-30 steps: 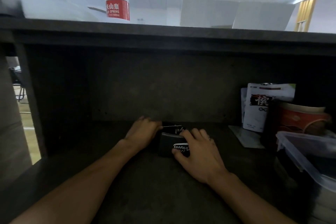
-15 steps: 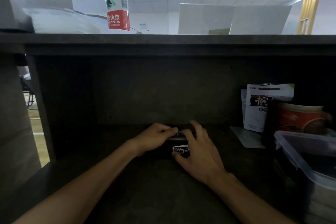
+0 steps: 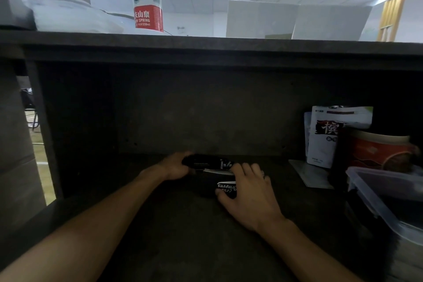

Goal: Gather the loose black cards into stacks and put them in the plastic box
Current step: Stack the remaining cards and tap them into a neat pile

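Red tub [image 3: 377, 151], white pouch [image 3: 329, 137], water bottle [image 3: 147, 0]

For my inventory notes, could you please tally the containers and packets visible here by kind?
Water bottle: 1
Plastic box: 1
Red tub: 1
White pouches: 2
Total: 5
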{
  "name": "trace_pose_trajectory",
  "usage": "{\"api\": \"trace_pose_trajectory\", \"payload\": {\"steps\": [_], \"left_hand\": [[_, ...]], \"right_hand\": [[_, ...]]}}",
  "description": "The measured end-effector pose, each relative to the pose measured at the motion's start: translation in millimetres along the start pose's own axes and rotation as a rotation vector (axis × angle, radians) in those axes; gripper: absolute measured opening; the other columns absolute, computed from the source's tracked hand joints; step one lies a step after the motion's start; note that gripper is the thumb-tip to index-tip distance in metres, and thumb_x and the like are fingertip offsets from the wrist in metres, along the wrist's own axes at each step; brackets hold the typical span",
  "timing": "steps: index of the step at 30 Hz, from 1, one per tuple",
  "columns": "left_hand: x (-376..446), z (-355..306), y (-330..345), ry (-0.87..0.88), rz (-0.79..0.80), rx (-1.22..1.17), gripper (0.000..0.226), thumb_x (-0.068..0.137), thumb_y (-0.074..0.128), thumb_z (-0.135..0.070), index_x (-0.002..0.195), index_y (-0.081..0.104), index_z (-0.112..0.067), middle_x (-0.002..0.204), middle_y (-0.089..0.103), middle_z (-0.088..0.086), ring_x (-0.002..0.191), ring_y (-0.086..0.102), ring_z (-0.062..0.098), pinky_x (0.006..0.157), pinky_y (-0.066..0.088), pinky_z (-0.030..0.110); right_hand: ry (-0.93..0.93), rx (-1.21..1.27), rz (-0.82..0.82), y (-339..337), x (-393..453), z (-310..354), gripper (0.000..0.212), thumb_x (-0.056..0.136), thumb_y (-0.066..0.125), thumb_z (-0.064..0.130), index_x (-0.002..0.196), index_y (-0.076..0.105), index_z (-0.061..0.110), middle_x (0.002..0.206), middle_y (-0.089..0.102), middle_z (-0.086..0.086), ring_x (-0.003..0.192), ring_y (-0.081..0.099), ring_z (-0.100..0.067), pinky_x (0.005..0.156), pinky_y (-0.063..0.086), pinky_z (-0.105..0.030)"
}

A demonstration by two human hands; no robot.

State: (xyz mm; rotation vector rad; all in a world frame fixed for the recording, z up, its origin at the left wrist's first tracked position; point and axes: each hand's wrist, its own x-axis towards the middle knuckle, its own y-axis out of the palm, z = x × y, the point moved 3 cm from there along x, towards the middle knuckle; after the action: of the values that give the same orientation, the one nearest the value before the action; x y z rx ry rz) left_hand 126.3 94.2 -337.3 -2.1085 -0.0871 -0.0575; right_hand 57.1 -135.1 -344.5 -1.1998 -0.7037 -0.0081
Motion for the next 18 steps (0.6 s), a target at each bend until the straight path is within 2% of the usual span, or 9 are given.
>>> {"api": "trace_pose_trajectory", "payload": {"steps": [2,4,6,9,12,14,16,18], "left_hand": [[1,5,4,0.037,-0.011,0.064,0.044,0.093,0.063,-0.027,0.136,0.056,-0.026,0.144,0.051,-0.002,0.132,0.046,0.016,0.103,0.028,0.018],[2,9,9,0.139,-0.127,0.199,0.032,0.095,0.060,-0.030,0.127,0.064,-0.028,0.136,0.060,-0.003,0.125,0.054,0.016,0.107,0.038,0.025],[-4,7,10,0.223,-0.243,0.291,0.024,0.098,0.054,-0.032,0.117,0.069,-0.027,0.121,0.068,0.000,0.110,0.062,0.018,0.096,0.048,0.032],[-17,-6,7,0.376,-0.456,0.480,0.022,0.100,0.048,-0.028,0.105,0.069,-0.022,0.108,0.069,0.003,0.099,0.064,0.022,0.088,0.048,0.034],[-29,-17,-3,0.526,-0.592,0.423,0.019,0.099,0.050,-0.024,0.097,0.069,-0.020,0.097,0.066,0.001,0.090,0.064,0.022,0.081,0.049,0.035],[-33,-20,-10,0.579,-0.517,0.312,0.018,0.099,0.051,-0.026,0.093,0.068,-0.022,0.092,0.063,-0.005,0.085,0.062,0.013,0.077,0.051,0.033],[-38,-31,-12,0.618,-0.345,0.248,0.017,0.099,0.052,-0.025,0.090,0.066,-0.025,0.089,0.060,-0.012,0.085,0.058,0.003,0.079,0.049,0.028],[-41,-41,-9,0.553,-0.143,0.087,0.017,0.099,0.053,-0.023,0.091,0.068,-0.022,0.092,0.064,-0.012,0.090,0.060,0.000,0.084,0.048,0.023]], "right_hand": [[0.001,0.007,0.008,-1,1,0,0.061,0.087,0.050,0.065,0.134,0.042,0.028,0.131,0.047,0.006,0.122,0.037,-0.014,0.105,0.039,-0.043],[-0.001,0.004,0.007,-2,1,1,0.060,0.086,0.049,0.065,0.133,0.042,0.029,0.131,0.047,0.006,0.122,0.037,-0.014,0.104,0.039,-0.043],[0.000,0.003,0.009,-2,1,1,0.058,0.086,0.048,0.066,0.131,0.042,0.029,0.130,0.047,0.006,0.121,0.037,-0.014,0.103,0.039,-0.043],[-0.001,0.005,0.010,-4,0,1,0.057,0.086,0.049,0.066,0.130,0.042,0.030,0.131,0.047,0.007,0.121,0.037,-0.013,0.104,0.039,-0.041],[0.004,0.000,0.014,-4,0,3,0.057,0.086,0.050,0.066,0.129,0.043,0.030,0.129,0.046,0.006,0.120,0.038,-0.013,0.104,0.039,-0.041],[0.008,0.004,0.007,-4,0,3,0.058,0.085,0.051,0.066,0.129,0.043,0.029,0.129,0.044,0.006,0.120,0.038,-0.014,0.103,0.039,-0.041],[0.011,0.035,-0.010,-4,1,3,0.063,0.083,0.057,0.064,0.132,0.039,0.029,0.130,0.041,0.006,0.121,0.037,-0.013,0.104,0.038,-0.039],[0.013,0.081,-0.015,-4,1,2,0.072,0.082,0.063,0.059,0.140,0.032,0.030,0.137,0.034,0.005,0.126,0.034,-0.014,0.108,0.037,-0.038]]}}
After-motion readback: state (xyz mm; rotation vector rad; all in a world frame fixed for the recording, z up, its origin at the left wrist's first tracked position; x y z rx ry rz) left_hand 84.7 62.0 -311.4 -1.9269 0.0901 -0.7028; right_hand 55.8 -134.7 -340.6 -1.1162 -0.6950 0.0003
